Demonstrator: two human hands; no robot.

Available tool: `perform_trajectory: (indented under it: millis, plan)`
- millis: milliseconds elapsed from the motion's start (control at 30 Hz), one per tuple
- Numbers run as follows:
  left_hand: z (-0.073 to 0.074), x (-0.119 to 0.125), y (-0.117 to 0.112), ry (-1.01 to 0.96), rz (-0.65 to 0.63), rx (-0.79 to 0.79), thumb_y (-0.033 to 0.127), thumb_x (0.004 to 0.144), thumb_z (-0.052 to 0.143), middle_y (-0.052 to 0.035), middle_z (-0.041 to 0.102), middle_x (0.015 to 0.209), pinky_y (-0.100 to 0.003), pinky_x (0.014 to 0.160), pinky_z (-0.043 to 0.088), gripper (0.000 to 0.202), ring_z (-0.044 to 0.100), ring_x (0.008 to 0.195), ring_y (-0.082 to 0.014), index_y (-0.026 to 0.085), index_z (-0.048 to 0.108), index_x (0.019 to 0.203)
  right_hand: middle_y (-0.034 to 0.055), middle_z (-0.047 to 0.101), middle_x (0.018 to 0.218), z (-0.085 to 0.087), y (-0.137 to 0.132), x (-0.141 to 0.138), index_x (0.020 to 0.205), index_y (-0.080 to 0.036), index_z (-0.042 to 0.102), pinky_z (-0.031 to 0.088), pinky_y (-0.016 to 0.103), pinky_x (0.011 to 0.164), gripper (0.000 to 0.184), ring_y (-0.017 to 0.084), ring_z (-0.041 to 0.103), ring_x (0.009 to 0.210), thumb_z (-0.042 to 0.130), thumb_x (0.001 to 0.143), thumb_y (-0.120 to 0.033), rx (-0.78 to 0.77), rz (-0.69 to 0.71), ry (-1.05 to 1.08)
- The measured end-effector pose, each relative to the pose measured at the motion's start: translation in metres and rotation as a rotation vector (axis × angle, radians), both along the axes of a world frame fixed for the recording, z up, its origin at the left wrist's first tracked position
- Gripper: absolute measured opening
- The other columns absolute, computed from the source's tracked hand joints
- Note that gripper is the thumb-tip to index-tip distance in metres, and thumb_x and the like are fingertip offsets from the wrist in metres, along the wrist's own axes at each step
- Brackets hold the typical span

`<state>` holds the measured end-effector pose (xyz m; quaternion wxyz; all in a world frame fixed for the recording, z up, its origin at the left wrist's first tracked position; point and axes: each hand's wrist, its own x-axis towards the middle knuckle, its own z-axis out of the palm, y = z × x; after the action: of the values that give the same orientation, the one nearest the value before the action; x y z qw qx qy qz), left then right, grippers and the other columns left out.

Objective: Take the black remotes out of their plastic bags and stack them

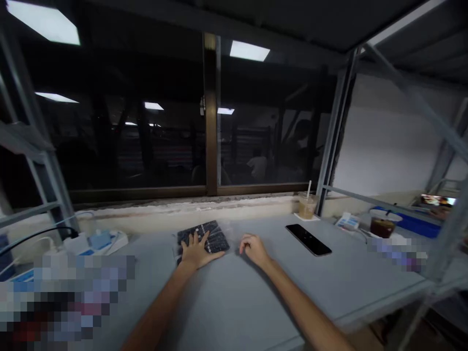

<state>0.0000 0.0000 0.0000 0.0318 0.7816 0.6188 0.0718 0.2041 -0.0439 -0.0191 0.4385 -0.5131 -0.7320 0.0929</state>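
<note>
A dark, patterned flat packet (221,239) in clear plastic lies on the grey tabletop (234,302) in front of me. My left hand (195,251) rests flat on it, fingers spread, covering its near middle. Just right of the packet, my right hand (255,249) is closed, with its fingers curled inward close to the tabletop. The inside of that hand is hidden, so I cannot make out whether it holds anything. A black phone (308,239) lies face up to the right of my right hand.
An iced drink with a straw (306,207) stands at the back right by the window. Power strips with plugs (98,240) sit at the left. A metal post (334,136) rises at the right; beyond it stands a dark drink cup (382,224). Blurred patches hide both sides.
</note>
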Motion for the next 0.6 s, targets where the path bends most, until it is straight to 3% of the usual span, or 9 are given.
perform_trajectory:
  millis: [200, 400, 600]
  plan:
    - [0.003, -0.006, -0.012, 0.011, 0.106, -0.015, 0.087, 0.051, 0.031, -0.0210, 0.019, 0.145, -0.060, 0.099, 0.011, 0.111, 0.013, 0.132, -0.0421, 0.020, 0.024, 0.140, -0.0018, 0.057, 0.052, -0.007, 0.000, -0.002, 0.045, -0.019, 0.062, 0.038, 0.020, 0.058, 0.038, 0.011, 0.053, 0.055, 0.034, 0.051, 0.006, -0.012, 0.003, -0.009]
    - [0.001, -0.017, -0.020, -0.011, 0.248, 0.069, 0.085, 0.054, 0.029, -0.0255, 0.024, 0.142, -0.063, 0.095, 0.012, 0.109, 0.017, 0.129, -0.0454, 0.016, 0.028, 0.139, -0.0004, 0.060, 0.053, -0.012, 0.000, -0.004, 0.045, -0.018, 0.062, 0.039, 0.021, 0.059, 0.037, 0.012, 0.055, 0.055, 0.035, 0.050, 0.006, -0.035, 0.013, -0.023]
    - [0.000, -0.031, -0.022, -0.072, 0.324, 0.092, 0.084, 0.056, 0.032, -0.0288, 0.023, 0.141, -0.066, 0.094, 0.009, 0.110, 0.013, 0.129, -0.0484, 0.010, 0.030, 0.138, 0.0001, 0.060, 0.051, -0.013, 0.000, 0.000, 0.044, -0.019, 0.061, 0.041, 0.023, 0.063, 0.035, 0.013, 0.056, 0.058, 0.033, 0.047, 0.002, -0.061, 0.018, -0.018]
